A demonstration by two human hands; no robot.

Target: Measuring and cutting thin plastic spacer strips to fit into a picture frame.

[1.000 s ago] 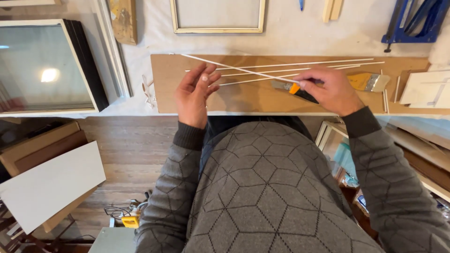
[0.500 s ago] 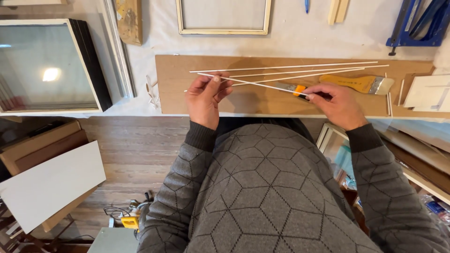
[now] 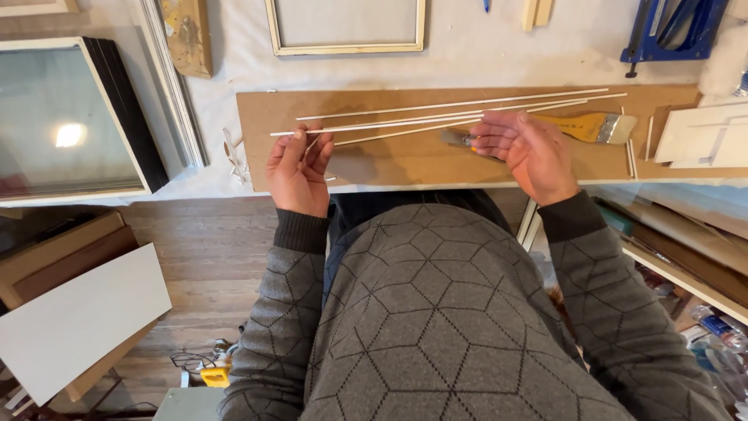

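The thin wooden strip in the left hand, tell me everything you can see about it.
The thin wooden strip is long, pale, and looks like light raw wood. It lies nearly level, rising slightly toward the right, just above the brown board. The left hand pinches its left end at the fingertips, while the right hand meets it farther along. Similar strips lie beside it on the board.
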